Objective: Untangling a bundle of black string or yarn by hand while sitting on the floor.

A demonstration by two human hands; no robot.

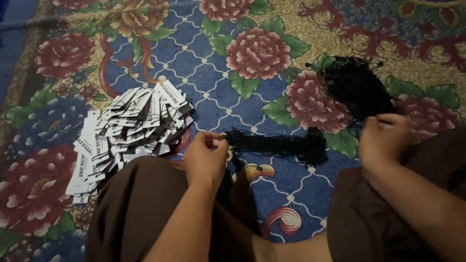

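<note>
Person sitting cross-legged on a flowery carpet, brown trousers filling the bottom of the frame. Left hand is just left of centre, fingers pinched together on one end of a bundle of black strings that stretches out to the right across the carpet. Right hand is at centre right, fingers curled shut at the lower edge of a bigger tangled heap of black strings; looks like it's gripping a few strands, but it's too dark there to be sure what's actually between the fingers

Over at centre left there's a messy pile of white paper tags with black print, lying on the carpet well apart from both hands

My read: this is the pull-one-string-out stage, with the left hand teasing a strand loose from the bundle while the right keeps the heap from dragging along. Next bit probably needs a clean single strand worked free without snagging the rest, then a reach over to the tags, which nobody's touching yet
</note>
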